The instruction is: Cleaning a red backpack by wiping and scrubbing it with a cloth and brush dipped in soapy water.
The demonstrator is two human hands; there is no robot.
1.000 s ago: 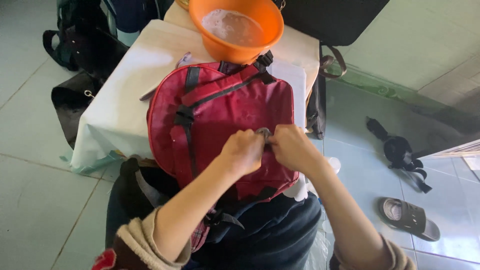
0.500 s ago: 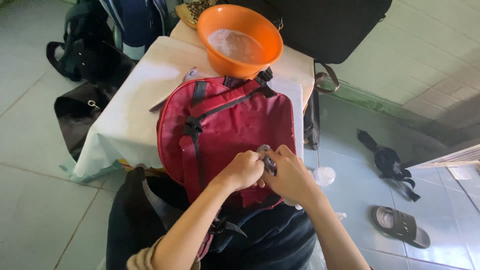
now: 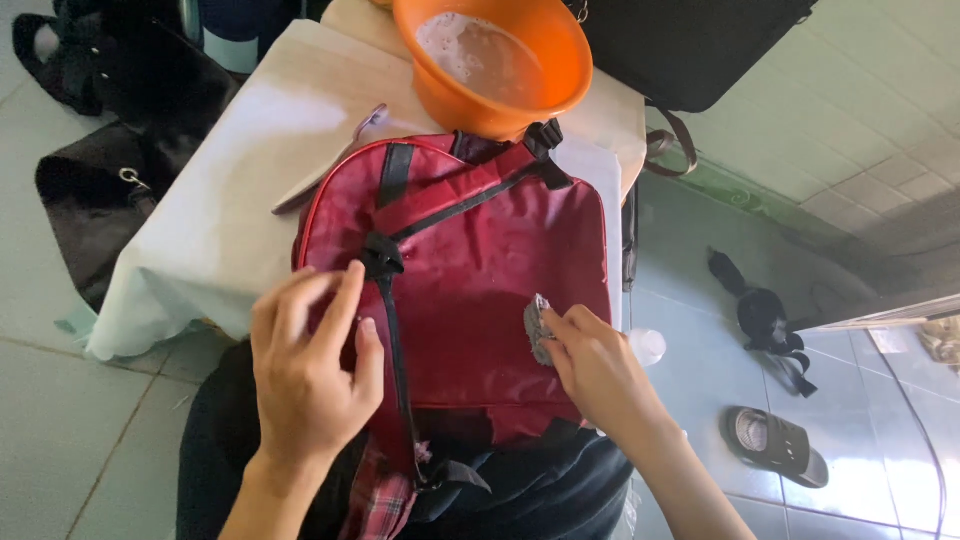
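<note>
**Soft red backpack under two hands, small grey pad pinched against its panel**

The red backpack (image 3: 470, 280) lies flat, back panel up, half on the white-covered table (image 3: 200, 230) and half over the person's lap. The left hand (image 3: 310, 370) hovers over the lower left of the panel, fingers loosely spread and slightly curled, holding nothing; its fingertips sit just beside the black buckle (image 3: 381, 260) where the strap (image 3: 398, 360) bends, and the strap runs down just to the right of the thumb. The right hand (image 3: 600, 370) pinches a small grey pad (image 3: 537, 328) between thumb and fingertips, the pad pressed edge-on against the fabric just above those fingers.

Handling, as judged: the bag looks like thin, glossy nylon, so it is probably light, limp and somewhat slick, more so where wet. It sags and creases over the table edge, and would likely slide or bunch under a rubbing stroke unless pinned. The firmest holds appear to be the stitched strap, the buckle and the piped rim, all close to the left fingertips; the open panel offers little to grip. The pad is small and seems compressible, so a pinch suffices.

Beyond the fingers, at the bag's top edge, stands an orange basin (image 3: 500, 60) of sudsy water, touching or nearly touching the bag. A brush-like tool (image 3: 330, 165) lies on the cloth above the left hand. A sandal (image 3: 775, 445) rests on the tiled floor to the right.
</note>
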